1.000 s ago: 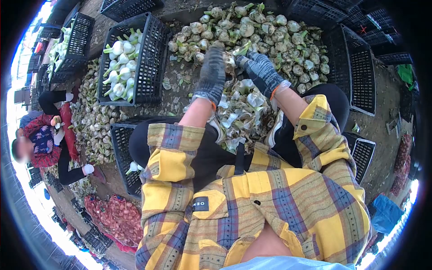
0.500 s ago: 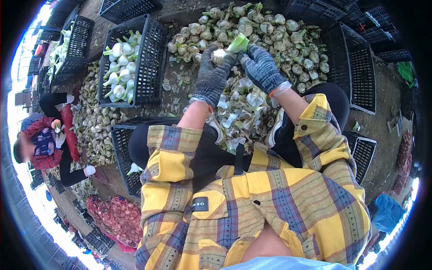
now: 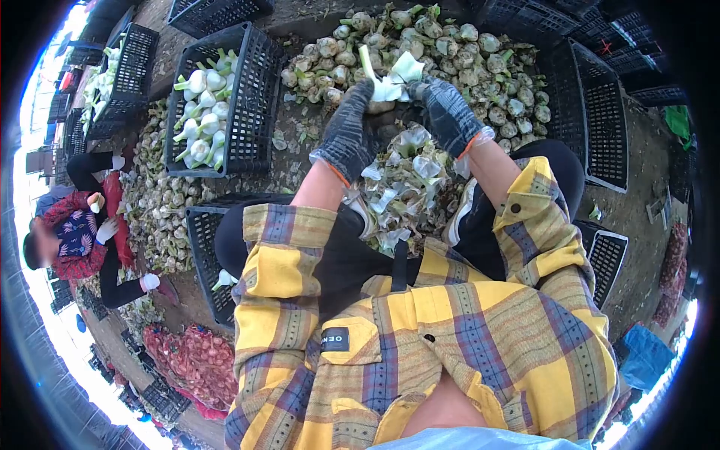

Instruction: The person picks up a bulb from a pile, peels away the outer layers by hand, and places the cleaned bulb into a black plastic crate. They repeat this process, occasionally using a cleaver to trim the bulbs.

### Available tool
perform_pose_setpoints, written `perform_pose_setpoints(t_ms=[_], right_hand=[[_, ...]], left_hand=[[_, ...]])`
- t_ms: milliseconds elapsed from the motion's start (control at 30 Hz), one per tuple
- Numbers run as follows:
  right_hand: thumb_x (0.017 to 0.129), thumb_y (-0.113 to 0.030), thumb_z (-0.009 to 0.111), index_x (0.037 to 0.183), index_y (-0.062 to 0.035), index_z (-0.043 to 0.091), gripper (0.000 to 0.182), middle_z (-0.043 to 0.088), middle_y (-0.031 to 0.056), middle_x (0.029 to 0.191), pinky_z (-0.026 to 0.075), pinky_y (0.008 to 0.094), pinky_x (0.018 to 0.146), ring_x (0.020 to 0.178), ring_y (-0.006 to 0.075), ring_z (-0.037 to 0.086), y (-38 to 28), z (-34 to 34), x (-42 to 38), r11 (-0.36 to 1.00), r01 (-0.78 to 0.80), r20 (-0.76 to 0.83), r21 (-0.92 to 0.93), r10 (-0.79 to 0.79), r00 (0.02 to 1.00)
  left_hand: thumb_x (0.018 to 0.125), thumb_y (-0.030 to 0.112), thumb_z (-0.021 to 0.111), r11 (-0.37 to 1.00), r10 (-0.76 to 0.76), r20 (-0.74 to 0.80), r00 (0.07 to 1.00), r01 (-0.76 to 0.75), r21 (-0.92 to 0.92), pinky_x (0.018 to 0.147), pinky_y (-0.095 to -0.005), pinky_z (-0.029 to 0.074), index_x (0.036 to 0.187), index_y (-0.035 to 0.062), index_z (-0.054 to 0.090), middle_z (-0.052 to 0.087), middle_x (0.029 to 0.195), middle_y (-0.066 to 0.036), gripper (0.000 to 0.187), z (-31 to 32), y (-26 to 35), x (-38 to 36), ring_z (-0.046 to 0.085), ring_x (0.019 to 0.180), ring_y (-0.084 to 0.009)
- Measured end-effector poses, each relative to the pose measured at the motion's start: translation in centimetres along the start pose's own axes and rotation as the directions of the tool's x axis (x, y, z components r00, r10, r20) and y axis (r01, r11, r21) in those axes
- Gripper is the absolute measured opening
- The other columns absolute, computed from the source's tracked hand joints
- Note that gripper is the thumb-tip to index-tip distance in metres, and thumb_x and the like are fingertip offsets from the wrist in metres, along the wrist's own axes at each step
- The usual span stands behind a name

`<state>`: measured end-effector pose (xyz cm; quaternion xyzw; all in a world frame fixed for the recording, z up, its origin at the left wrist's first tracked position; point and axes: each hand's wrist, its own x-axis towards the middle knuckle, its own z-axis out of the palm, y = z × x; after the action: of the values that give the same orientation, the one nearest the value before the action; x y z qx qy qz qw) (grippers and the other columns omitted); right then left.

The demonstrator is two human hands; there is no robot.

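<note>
Between my two gloved hands is a garlic bulb (image 3: 385, 91), its pale stem pointing up and to the left. My left hand (image 3: 349, 126) is closed around the bulb's left side. On the other side, my right hand (image 3: 448, 114) pinches a loose whitish-green piece of garlic skin (image 3: 407, 68) that stands out from the bulb. Both fingertips are partly hidden. Just beyond the hands lies a big heap of untrimmed garlic bulbs (image 3: 480, 64). Below them, peeled garlic skins (image 3: 411, 172) are piled between my shoes.
A black crate (image 3: 259, 97) of cleaned white garlic bulbs (image 3: 201, 112) stands at the left. Another black crate (image 3: 604, 116) is at the right. A co-worker (image 3: 71, 240) sits at far left by more garlic, near a red net sack (image 3: 191, 364).
The green outer skin has been pulled away from the bulb toward the right, baring its white stem. My hands have turned and moved slightly apart.
</note>
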<state>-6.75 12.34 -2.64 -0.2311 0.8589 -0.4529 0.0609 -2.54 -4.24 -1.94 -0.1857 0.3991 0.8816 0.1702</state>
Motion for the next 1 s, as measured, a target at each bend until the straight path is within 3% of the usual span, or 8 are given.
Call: perform_pose_setpoints(t_ms=[133, 333, 467, 500, 533, 567, 600, 1000], right_hand=[[0.077, -0.007, 0.048, 0.089, -0.0009, 0.058, 0.017, 0.058, 0.0201, 0.084, 0.045, 0.0399, 0.072, 0.08, 0.0345, 0.056, -2.1, -0.8, -0.6, 0.935, 0.157, 0.001, -0.317, -0.165, 0.986], [0.077, -0.011, 0.052, 0.091, 0.0046, 0.056, 0.021, 0.057, 0.0221, 0.091, 0.043, 0.0402, 0.076, 0.085, 0.0351, 0.055, -4.6, 0.7, -1.7, 0.992, 0.039, -0.245, -0.121, -0.068, 0.967], [0.078, -0.01, 0.048, 0.096, 0.0067, 0.052, 0.025, 0.056, 0.0208, 0.092, 0.043, 0.0364, 0.078, 0.086, 0.0322, 0.055, -4.7, -0.2, -0.9, 0.947, -0.239, -0.001, 0.214, 0.245, 0.97], [0.08, -0.008, 0.044, 0.097, 0.0055, 0.052, 0.022, 0.057, 0.017, 0.09, 0.046, 0.0348, 0.079, 0.086, 0.0273, 0.056, -2.6, -0.1, -0.9, 0.924, 0.149, 0.006, -0.352, -0.157, 0.988], [0.08, -0.008, 0.044, 0.097, 0.0055, 0.052, 0.022, 0.057, 0.017, 0.09, 0.046, 0.0348, 0.079, 0.086, 0.0273, 0.056, -2.6, 0.0, -0.6, 0.924, 0.152, 0.01, -0.35, -0.159, 0.987], [0.081, -0.007, 0.043, 0.095, 0.0047, 0.053, 0.021, 0.057, 0.0162, 0.089, 0.048, 0.0331, 0.077, 0.085, 0.0249, 0.058, -2.6, 0.2, -0.2, 0.897, -0.089, -0.097, 0.432, 0.144, 0.985], [0.082, -0.007, 0.042, 0.094, 0.0038, 0.054, 0.02, 0.058, 0.0155, 0.088, 0.051, 0.0314, 0.075, 0.084, 0.0226, 0.06, -2.9, 0.3, 0.0, 0.267, -0.178, 0.051, 0.947, 0.422, 0.905], [0.084, -0.003, 0.04, 0.1, 0.0052, 0.05, 0.02, 0.055, 0.016, 0.097, 0.05, 0.0385, 0.083, 0.087, 0.0266, 0.058, 1.3, -0.1, 0.0, -0.025, -0.112, 0.1, 0.993, 0.671, 0.734]], left_hand=[[0.086, 0.033, 0.05, 0.986, -0.157, -0.061, 0.986, 0.153, -0.067, 0.053, -0.0263, 0.05, 0.113, 0.0006, 0.045, 0.057, 0.1, -0.014, 0.043, 1.3, 0.7, -1.1, 0.061, 0.073, -0.0204], [0.085, 0.032, 0.053, 0.875, 0.184, -0.233, 0.955, -0.051, 0.482, 0.051, -0.0229, 0.049, 0.108, 0.0077, 0.048, 0.055, 0.09, -0.006, 0.034, 2.2, 0.5, -1.4, 0.058, 0.067, -0.0137], [0.086, 0.032, 0.05, 0.995, 0.081, -0.321, 0.944, -0.057, 0.083, 0.046, -0.0224, 0.046, 0.096, 0.0086, 0.052, 0.056, 0.078, -0.004, 0.025, 1.3, 0.7, -0.3, 0.056, 0.061, -0.0132], [0.086, 0.031, 0.049, 0.999, 0.044, -0.344, 0.938, -0.035, 0.032, 0.044, -0.0229, 0.044, 0.092, 0.0086, 0.053, 0.057, 0.074, -0.005, 0.024, 1.3, 0.9, 0.0, 0.056, 0.06, -0.0146], [0.086, 0.031, 0.049, 0.999, 0.045, -0.347, 0.937, -0.037, 0.03, 0.044, -0.0229, 0.044, 0.092, 0.0086, 0.053, 0.057, 0.074, -0.005, 0.024, 1.4, 1.3, 0.0, 0.056, 0.06, -0.0146], [0.086, 0.032, 0.048, 0.997, 0.016, -0.367, 0.93, -0.041, -0.059, 0.043, -0.0233, 0.044, 0.092, 0.0085, 0.052, 0.057, 0.075, -0.006, 0.025, 1.4, 1.7, 0.0, 0.056, 0.06, -0.0157], [0.086, 0.032, 0.048, 0.988, -0.015, -0.383, 0.924, -0.046, -0.148, 0.043, -0.0237, 0.044, 0.092, 0.0084, 0.052, 0.057, 0.075, -0.006, 0.025, 1.2, 2.0, 0.2, 0.056, 0.061, -0.0169], [0.087, 0.04, 0.04, 0.95, -0.061, -0.165, 0.984, 0.007, -0.311, 0.037, -0.026, 0.043, 0.091, 0.0092, 0.053, 0.057, 0.075, -0.009, 0.034, -0.6, 4.2, -0.2, 0.054, 0.052, -0.0194]])
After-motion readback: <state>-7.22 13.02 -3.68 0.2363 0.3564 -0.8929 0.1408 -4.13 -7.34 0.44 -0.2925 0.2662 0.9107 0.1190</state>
